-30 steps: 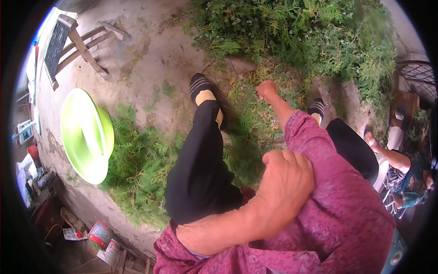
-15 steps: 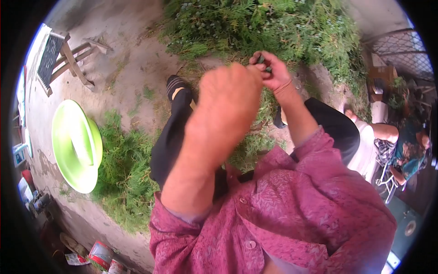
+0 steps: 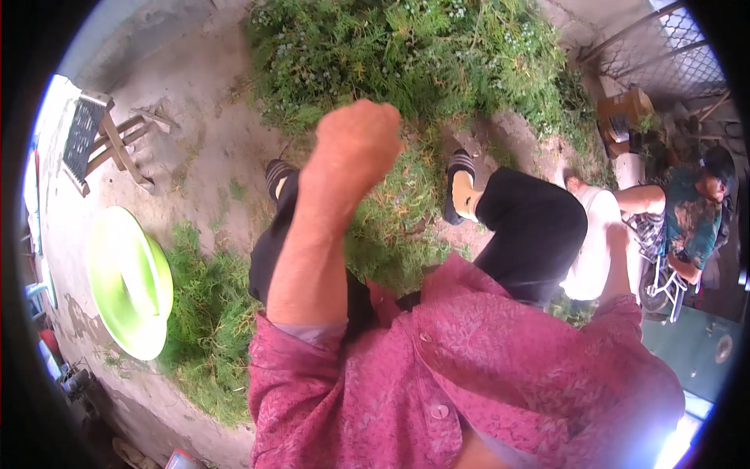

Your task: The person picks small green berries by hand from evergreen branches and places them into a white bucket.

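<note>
One wooden stand (image 3: 117, 144) sits at ten o'clock, and a lime-green basin (image 3: 113, 281) at nine. Touching or just beside the basin, evergreen sprigs (image 3: 207, 320) lie at eight. Towards twelve the left hand (image 3: 355, 144) is raised, its fingers curled in; what they hold, if anything, is hidden. A large branch pile (image 3: 406, 59) spreads from twelve to one. At three, the right hand (image 3: 617, 237) is beside something white (image 3: 590, 262), its fingers indistinct, so I cannot tell their state; another person (image 3: 694, 211) is beyond.

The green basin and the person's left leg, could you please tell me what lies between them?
In the head view, leafy green branches lie between the green basin and the left leg, with some floor showing beside them.
</note>
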Demonstrator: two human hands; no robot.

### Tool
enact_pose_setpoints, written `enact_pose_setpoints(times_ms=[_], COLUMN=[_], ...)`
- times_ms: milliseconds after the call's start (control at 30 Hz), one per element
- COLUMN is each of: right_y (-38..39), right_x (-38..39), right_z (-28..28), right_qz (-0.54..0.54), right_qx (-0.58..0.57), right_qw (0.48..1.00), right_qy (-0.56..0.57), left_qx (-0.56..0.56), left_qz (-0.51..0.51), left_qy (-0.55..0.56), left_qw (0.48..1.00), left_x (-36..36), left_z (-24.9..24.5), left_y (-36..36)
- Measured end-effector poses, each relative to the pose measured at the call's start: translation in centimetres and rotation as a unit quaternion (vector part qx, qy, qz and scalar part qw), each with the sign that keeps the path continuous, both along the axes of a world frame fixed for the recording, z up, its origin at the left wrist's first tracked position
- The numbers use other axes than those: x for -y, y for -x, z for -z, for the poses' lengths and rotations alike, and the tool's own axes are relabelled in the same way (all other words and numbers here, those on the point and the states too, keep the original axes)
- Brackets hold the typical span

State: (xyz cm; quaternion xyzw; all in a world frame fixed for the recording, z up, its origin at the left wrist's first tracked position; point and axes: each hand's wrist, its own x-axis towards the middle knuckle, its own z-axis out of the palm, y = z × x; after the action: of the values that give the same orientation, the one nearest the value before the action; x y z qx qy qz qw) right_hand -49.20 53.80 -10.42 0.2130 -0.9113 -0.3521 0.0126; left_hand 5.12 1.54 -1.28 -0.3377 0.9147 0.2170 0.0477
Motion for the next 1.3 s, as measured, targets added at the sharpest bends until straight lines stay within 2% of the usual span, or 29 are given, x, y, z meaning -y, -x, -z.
enact_pose_setpoints(times_ms=[33,100,133,167,233,267,300,333,367,400,467,533,600,633,700,767,800,833,867,967,1033,1100,1267,1300], right_y=[-3.4,-5.0,-5.0,-5.1,-3.4,-6.5,-9.4,-11.4,-11.8,-14.0,-19.3,-24.0,-29.2,-32.7,-38.5,-43.2,-45.2,-46.9,-48.4,-51.3,-52.8,-54.2,-57.0,-57.6], right_x=[0.6,2.7,6.2,8.9,15.1,21.3,26.1,30.1,34.1,38.1,46.4,52.4,57.6,60.0,63.7,66.6,67.6,68.6,69.7,73.6,76.3,79.1,84.7,85.5], right_z=[-0.4,-0.9,-1.3,-1.7,-1.1,-2.7,-4.1,-4.6,-3.8,-3.3,-1.8,2.5,7.9,9.1,12.7,16.1,17.1,17.9,18.6,20.4,21.3,22.0,22.9,23.5], right_qz=[0.058,0.074,0.065,0.060,-0.028,-0.037,-0.117,-0.194,-0.241,-0.301,-0.330,-0.429,-0.530,-0.529,-0.528,-0.529,-0.530,-0.516,-0.501,-0.455,-0.469,-0.481,-0.438,-0.440], right_qx=[0.052,0.081,0.105,0.131,0.094,0.112,0.132,0.150,0.157,0.171,0.268,0.369,0.431,0.450,0.492,0.519,0.524,0.524,0.524,0.562,0.563,0.562,0.560,0.563], right_qw=[0.997,0.994,0.992,0.988,0.994,0.991,0.975,0.948,0.938,0.909,0.859,0.774,0.695,0.699,0.674,0.644,0.639,0.653,0.667,0.667,0.649,0.631,0.668,0.664], right_qy=[-0.017,0.009,0.034,0.055,0.044,0.066,0.137,0.205,0.193,0.232,0.284,0.284,0.226,0.172,0.159,0.188,0.189,0.182,0.174,0.182,0.208,0.233,0.220,0.222], left_qx=[-0.022,-0.015,-0.038,-0.013,-0.025,-0.033,-0.041,-0.038,-0.074,-0.108,-0.107,-0.103,-0.103,-0.110,-0.111,-0.114,-0.114,-0.115,-0.145,-0.168,-0.116,-0.135,-0.101,-0.060], left_qz=[-0.005,0.040,0.053,0.064,0.072,0.080,0.087,0.080,0.075,0.072,0.060,0.067,0.076,0.073,0.058,0.042,0.028,0.014,-0.003,0.002,-0.013,-0.071,-0.120,-0.114], left_qy=[0.004,0.019,0.015,-0.004,-0.009,-0.019,-0.030,-0.028,0.002,0.031,0.044,0.060,0.054,0.046,0.059,0.075,0.048,0.022,0.060,0.037,0.016,0.060,0.035,0.001], left_qw=[1.000,0.999,0.998,0.998,0.997,0.996,0.995,0.996,0.994,0.991,0.991,0.991,0.990,0.990,0.990,0.990,0.992,0.993,0.988,0.985,0.993,0.987,0.987,0.992], left_x=[-0.6,-1.7,-2.4,-2.8,-3.4,-3.5,-3.6,-3.8,-4.0,-4.3,-4.7,-4.6,-3.9,-3.4,-2.4,-1.1,-0.4,0.4,1.0,3.2,3.6,4.1,6.3,7.4], left_z=[0.4,0.7,1.6,1.4,0.5,0.1,0.0,0.2,0.7,1.1,0.7,-0.5,-1.8,-2.3,-3.0,-3.4,-4.4,-5.0,-5.0,-5.1,-4.6,-3.4,-3.2,-4.0], left_y=[0.4,0.9,1.1,1.5,1.3,1.2,1.1,1.0,0.8,0.5,-0.3,-1.2,-2.2,-2.6,-3.6,-4.5,-5.0,-5.3,-5.6,-6.9,-7.3,-8.0,-9.5,-9.7])
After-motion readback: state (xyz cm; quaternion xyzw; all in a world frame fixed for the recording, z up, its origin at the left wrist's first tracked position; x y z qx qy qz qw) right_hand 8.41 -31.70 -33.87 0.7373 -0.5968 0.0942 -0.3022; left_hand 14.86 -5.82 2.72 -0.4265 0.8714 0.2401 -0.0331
